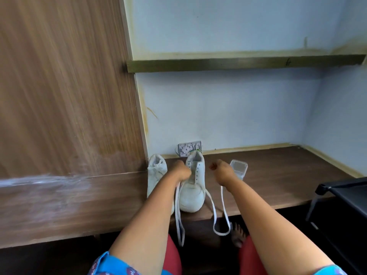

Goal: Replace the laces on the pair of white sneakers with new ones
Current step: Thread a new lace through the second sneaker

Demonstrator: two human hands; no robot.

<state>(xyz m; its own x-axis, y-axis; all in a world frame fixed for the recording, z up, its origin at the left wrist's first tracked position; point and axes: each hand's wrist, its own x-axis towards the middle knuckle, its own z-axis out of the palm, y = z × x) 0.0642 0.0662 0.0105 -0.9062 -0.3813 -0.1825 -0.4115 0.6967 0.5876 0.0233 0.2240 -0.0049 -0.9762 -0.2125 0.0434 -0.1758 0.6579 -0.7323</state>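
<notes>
Two white sneakers stand side by side on the brown wooden desk (278, 175). The left sneaker (155, 175) still has laces in it. The right sneaker (193, 187) shows bare eyelets along its upper part. My left hand (181, 171) is curled against that sneaker's left side and grips one end of a white lace (178, 219), which hangs over the desk edge. My right hand (222, 172) is raised to the right of the shoe and pinches the lace's other end (223, 205), which loops below the desk edge.
A clear plastic box (239, 167) stands just behind my right hand. A wall socket (188, 148) sits behind the sneakers. A wooden panel (69, 96) rises at the left, a shelf (238, 64) crosses above, and a black chair (345, 199) is at the right.
</notes>
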